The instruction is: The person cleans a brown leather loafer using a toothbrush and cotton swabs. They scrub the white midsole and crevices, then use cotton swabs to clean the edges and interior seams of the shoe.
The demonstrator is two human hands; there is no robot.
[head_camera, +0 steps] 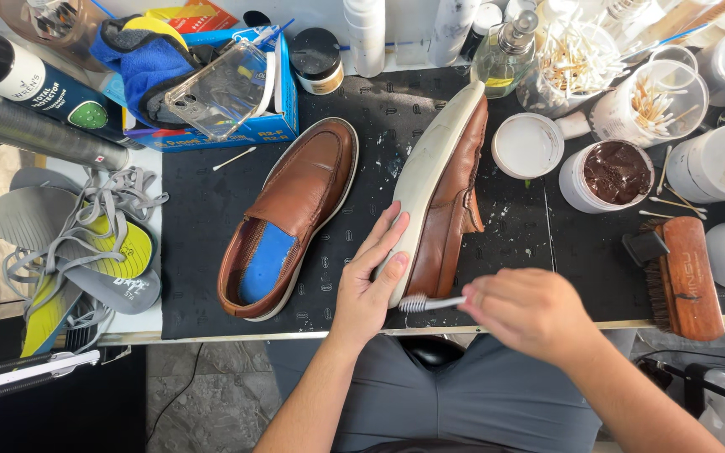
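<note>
My left hand grips the heel end of a brown leather shoe lying on its side, its white sole turned toward the left. My right hand holds a small toothbrush, whose bristles touch the heel end of the sole. A second brown shoe with a blue insole sits upright on the black mat, just left of my left hand.
A wooden brush lies at the right edge. An open jar of brown paste, a white lid, cups of cotton swabs and bottles stand behind. A blue box, insoles and laces lie at left.
</note>
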